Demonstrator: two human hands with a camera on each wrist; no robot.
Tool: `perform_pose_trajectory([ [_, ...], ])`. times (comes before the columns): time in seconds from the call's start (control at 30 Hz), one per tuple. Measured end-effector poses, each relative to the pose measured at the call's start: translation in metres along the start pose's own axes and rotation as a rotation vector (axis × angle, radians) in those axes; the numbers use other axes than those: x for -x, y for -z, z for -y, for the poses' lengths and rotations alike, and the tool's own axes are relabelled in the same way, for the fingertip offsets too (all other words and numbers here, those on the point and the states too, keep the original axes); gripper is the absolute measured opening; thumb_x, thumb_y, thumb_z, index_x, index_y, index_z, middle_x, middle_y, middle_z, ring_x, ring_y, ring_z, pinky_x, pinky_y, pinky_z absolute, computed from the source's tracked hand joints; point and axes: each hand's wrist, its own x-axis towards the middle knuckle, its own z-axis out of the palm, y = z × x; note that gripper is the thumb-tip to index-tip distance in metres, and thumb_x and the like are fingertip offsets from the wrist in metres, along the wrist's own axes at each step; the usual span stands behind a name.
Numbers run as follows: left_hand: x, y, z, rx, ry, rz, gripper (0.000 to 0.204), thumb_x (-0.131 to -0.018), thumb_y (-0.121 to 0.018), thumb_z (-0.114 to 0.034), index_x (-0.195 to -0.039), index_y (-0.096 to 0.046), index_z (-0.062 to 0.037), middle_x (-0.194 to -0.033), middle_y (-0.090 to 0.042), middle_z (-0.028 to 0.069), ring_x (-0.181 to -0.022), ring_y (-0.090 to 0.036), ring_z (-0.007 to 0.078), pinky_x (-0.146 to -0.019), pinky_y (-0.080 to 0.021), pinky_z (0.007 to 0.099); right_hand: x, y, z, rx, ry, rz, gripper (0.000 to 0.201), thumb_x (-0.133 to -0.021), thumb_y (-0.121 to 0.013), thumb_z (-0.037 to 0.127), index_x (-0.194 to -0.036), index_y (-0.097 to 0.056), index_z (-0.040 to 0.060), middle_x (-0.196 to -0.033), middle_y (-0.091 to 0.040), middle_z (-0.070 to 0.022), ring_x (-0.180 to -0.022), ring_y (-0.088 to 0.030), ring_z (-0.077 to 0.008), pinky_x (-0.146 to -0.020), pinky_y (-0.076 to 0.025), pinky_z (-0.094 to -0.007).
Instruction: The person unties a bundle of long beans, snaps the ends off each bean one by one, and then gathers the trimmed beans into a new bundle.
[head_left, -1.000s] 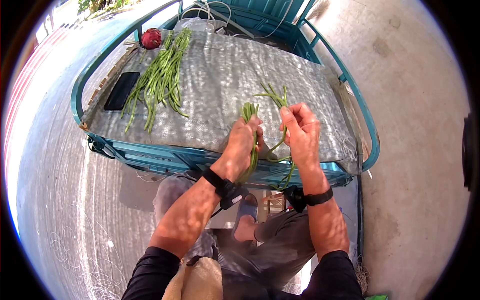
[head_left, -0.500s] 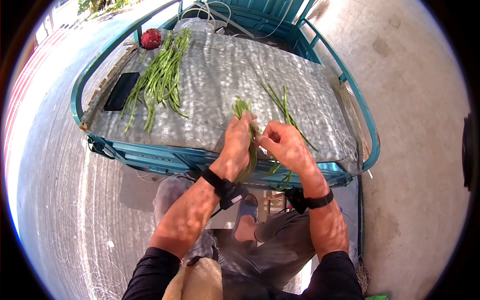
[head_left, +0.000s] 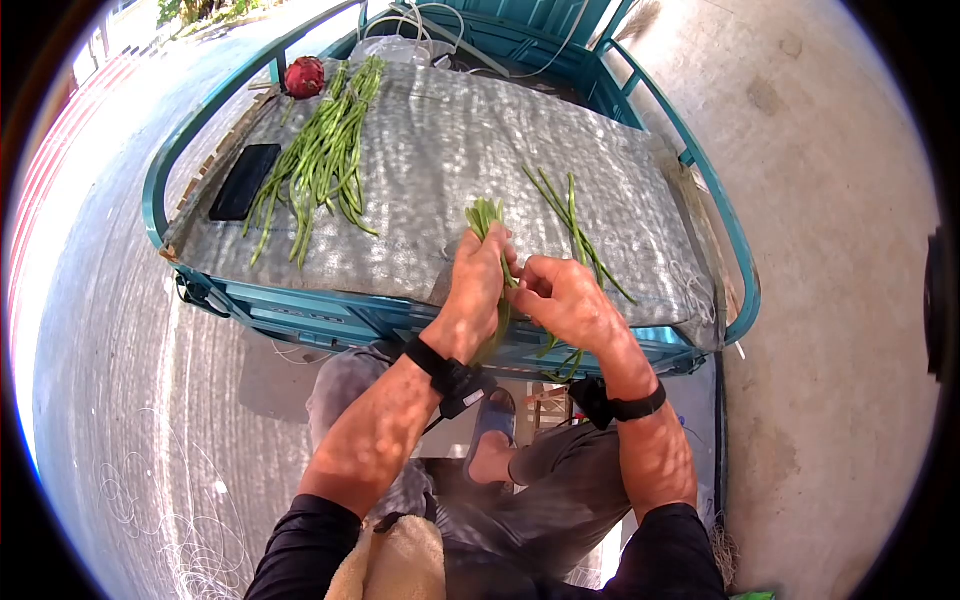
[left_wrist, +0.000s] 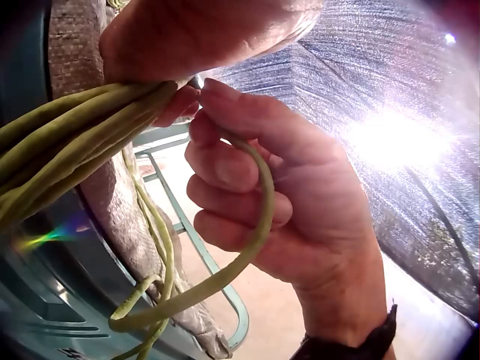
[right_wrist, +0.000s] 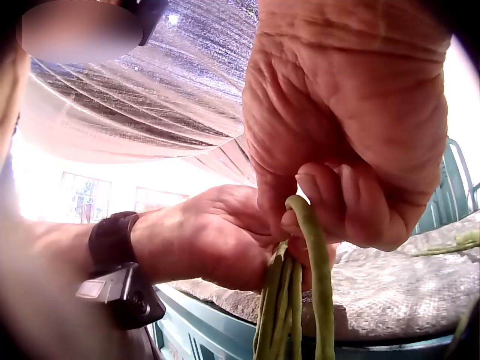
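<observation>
A bunch of green long beans (head_left: 485, 213) is gripped by my left hand (head_left: 476, 285) at the near edge of the cart bed, cut ends up and long tails hanging below. My right hand (head_left: 566, 300) is close against it on the right. Between its thumb and forefinger it pinches a single long bean (left_wrist: 259, 217), which loops downward in the left wrist view. In the right wrist view that bean bends over beside the bunch (right_wrist: 277, 307). A few loose long beans (head_left: 556, 205) lie on the grey woven sheet (head_left: 440, 140) beyond my right hand.
A larger heap of long beans (head_left: 325, 150) lies at the left of the sheet, with a black phone (head_left: 245, 182) beside it and a red dragon fruit (head_left: 304, 77) behind. Teal rails (head_left: 735, 230) border the cart bed. White cables (head_left: 410, 22) lie at the back.
My right hand has left the loose beans on the sheet and come left to the bunch, where it pinches one bean. My left hand has shifted slightly left with the bunch.
</observation>
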Motion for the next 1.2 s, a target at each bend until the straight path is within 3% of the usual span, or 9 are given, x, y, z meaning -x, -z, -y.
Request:
perform_pose_trajectory([
  [0.73,-0.002,0.005,0.003,-0.034,-0.137,0.069,0.028,-0.113,-0.055,-0.025,-0.124,-0.055,0.0006,-0.087,-0.056,0.0014,-0.076,-0.055,0.0125,-0.066,-0.050,0.0288,0.001,0.001,0.003,0.067,0.024,0.030,0.025,-0.092,-0.078,0.018,-0.093,-0.070,-0.0054,-0.073,-0.067,-0.0075,-0.067,-0.061,-0.0142,-0.062,-0.049,-0.0350],
  [0.87,-0.008,0.002,0.007,-0.185,-0.269,0.039,0.020,-0.112,-0.054,-0.020,-0.118,-0.053,-0.0009,-0.084,-0.055,0.0005,-0.071,-0.054,0.0102,-0.062,-0.047,0.0272,-0.001,-0.001,-0.003,0.074,0.032,0.049,0.025,-0.093,-0.078,0.017,-0.094,-0.071,-0.0064,-0.075,-0.070,-0.0086,-0.068,-0.065,-0.0147,-0.063,-0.051,-0.0349],
  [0.97,-0.007,-0.001,0.010,-0.216,-0.390,0.036,0.011,-0.111,-0.053,-0.015,-0.108,-0.050,-0.0045,-0.083,-0.054,0.0004,-0.070,-0.053,0.0093,-0.061,-0.046,0.0278,0.000,-0.002,-0.002,-0.015,0.011,0.029,0.033,-0.087,-0.077,0.026,-0.092,-0.072,-0.0063,-0.080,-0.072,-0.0222,-0.073,-0.070,-0.0366,-0.070,-0.054,-0.0465],
  [1.2,-0.007,-0.002,0.012,-0.279,-0.447,0.022,0.013,-0.113,-0.051,-0.016,-0.108,-0.048,-0.0047,-0.083,-0.053,0.0003,-0.072,-0.053,0.0093,-0.064,-0.047,0.0282,-0.002,-0.007,-0.009,0.000,0.051,0.057,0.031,-0.090,-0.075,0.025,-0.090,-0.073,-0.0059,-0.077,-0.073,-0.0219,-0.071,-0.072,-0.0360,-0.069,-0.054,-0.0463],
])
